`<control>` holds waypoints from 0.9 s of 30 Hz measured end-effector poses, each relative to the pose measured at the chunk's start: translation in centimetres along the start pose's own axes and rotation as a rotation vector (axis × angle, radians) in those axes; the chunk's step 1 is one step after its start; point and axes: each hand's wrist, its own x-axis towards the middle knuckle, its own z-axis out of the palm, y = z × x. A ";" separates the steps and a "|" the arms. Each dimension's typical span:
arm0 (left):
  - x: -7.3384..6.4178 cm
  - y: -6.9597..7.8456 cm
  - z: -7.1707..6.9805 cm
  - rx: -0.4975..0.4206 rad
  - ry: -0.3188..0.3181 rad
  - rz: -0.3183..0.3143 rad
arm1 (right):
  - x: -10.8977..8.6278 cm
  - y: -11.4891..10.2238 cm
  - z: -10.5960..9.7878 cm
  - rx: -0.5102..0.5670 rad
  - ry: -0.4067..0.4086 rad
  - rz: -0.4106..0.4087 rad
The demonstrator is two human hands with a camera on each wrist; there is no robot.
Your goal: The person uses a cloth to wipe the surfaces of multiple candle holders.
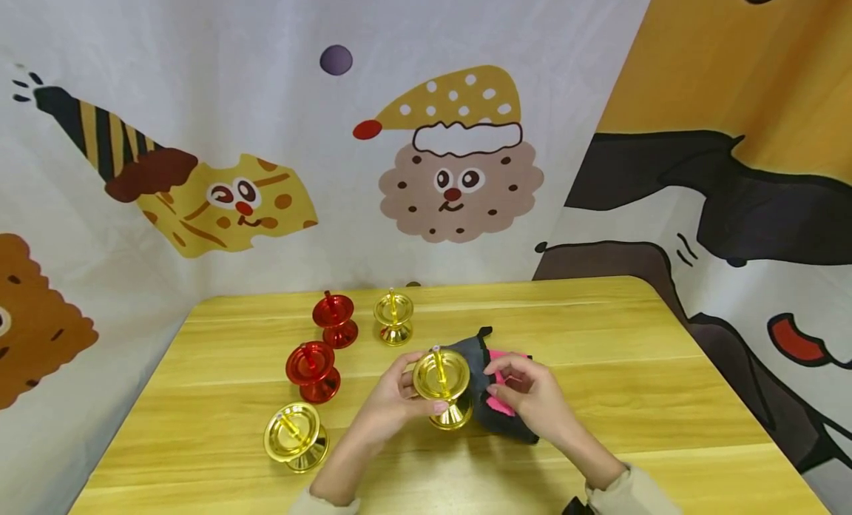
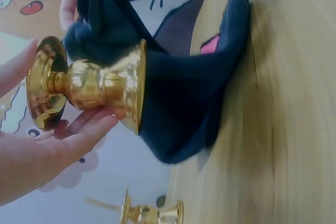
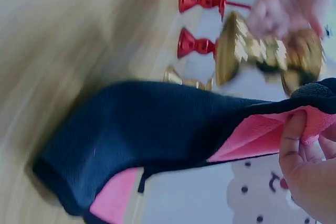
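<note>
My left hand [image 1: 391,405] grips a shiny gold candle holder [image 1: 454,411], a shallow dish on a flared foot with a thin upright stem in its middle. It is held above the table, close to a dark cloth [image 1: 501,420] with a pink reverse side. In the right wrist view my right hand [image 3: 310,174] pinches the edge of this cloth [image 3: 152,124] between thumb and fingers, with pink showing at the fold. The cloth's lower part hangs down beside the gold holder [image 2: 89,85] in the left wrist view; whether they touch cannot be told.
On the left of the wooden table [image 1: 632,382] stand two red candle holders [image 1: 336,326], a gold one [image 1: 394,319] at the back and another gold one [image 1: 296,433] nearer the front. A cartoon-printed curtain [image 1: 279,93] hangs behind the table.
</note>
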 end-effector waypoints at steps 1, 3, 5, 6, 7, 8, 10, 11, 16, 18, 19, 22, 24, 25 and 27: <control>-0.1 -0.2 -0.3 0.009 0.008 0.004 | 0.1 0.1 -0.4 -0.010 0.025 0.007; -0.4 -0.6 -1.0 0.037 0.030 0.003 | 0.3 0.2 -1.3 -0.032 0.074 0.023; -0.8 -1.0 -1.6 0.058 0.050 0.003 | 0.5 0.2 -2.3 -0.050 0.112 0.050; -1.0 -1.3 -2.0 0.067 0.059 -0.001 | 0.5 0.2 -2.8 -0.061 0.129 0.072; -1.2 -1.5 -2.3 0.080 0.066 -0.005 | 0.5 0.3 -3.2 -0.069 0.144 0.091; -1.4 -1.8 -2.6 0.090 0.073 -0.008 | 0.4 0.3 -3.6 -0.074 0.156 0.107; -1.9 -2.3 -3.2 0.108 0.081 -0.016 | 0.3 0.5 -4.4 -0.092 0.171 0.133; -2.1 -2.5 -3.5 0.112 0.084 -0.023 | 0.2 0.5 -4.8 -0.100 0.174 0.146; -2.9 -3.5 -4.7 0.115 0.087 -0.055 | -0.1 0.8 -5.9 -0.151 0.191 0.192; -3.2 -3.8 -5.0 0.132 0.079 -0.061 | -0.2 0.9 -6.2 -0.173 0.198 0.201; -3.3 -3.9 -5.1 0.143 0.073 -0.063 | -0.3 1.0 -6.3 -0.179 0.200 0.205; -3.5 -4.2 -5.3 0.162 0.053 -0.064 | -0.4 1.1 -6.4 -0.191 0.204 0.210; -3.6 -4.5 -5.4 0.161 0.038 -0.069 | -0.4 1.1 -6.5 -0.193 0.203 0.212; -3.7 -4.6 -5.4 0.158 0.031 -0.071 | -0.4 1.1 -6.6 -0.193 0.202 0.212; -3.7 -4.7 -5.6 0.148 0.014 -0.073 | -0.4 1.2 -6.6 -0.193 0.200 0.214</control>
